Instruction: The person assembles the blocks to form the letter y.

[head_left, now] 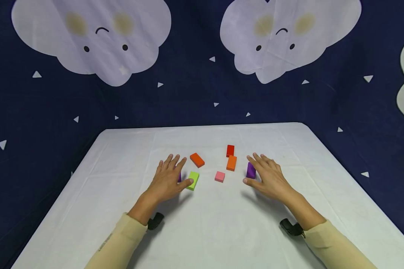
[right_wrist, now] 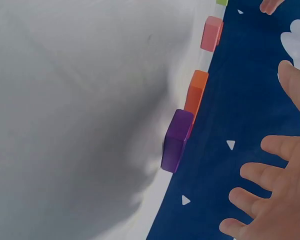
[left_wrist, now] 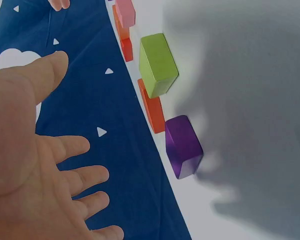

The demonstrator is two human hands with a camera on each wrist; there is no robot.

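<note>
My left hand (head_left: 166, 181) hovers palm down with fingers spread and nothing in its grasp. Beneath it lies a purple block (left_wrist: 183, 146), mostly hidden by the fingers in the head view. A lime green block (head_left: 194, 178) lies by its thumb. My right hand (head_left: 267, 177), also spread and holding nothing, hovers beside another purple block (head_left: 251, 170). Between the hands sit a small pink block (head_left: 220, 176) and an orange block (head_left: 231, 163). Just behind that one is a red block (head_left: 230, 150). An orange-red block (head_left: 197, 160) lies beyond the green one.
A white cloth covers the table (head_left: 215, 231). Behind it hangs a dark blue backdrop (head_left: 192, 101) with clouds and small triangles. Black straps with cameras (head_left: 156, 221) sit at both wrists, beside beige sleeves (head_left: 121, 243).
</note>
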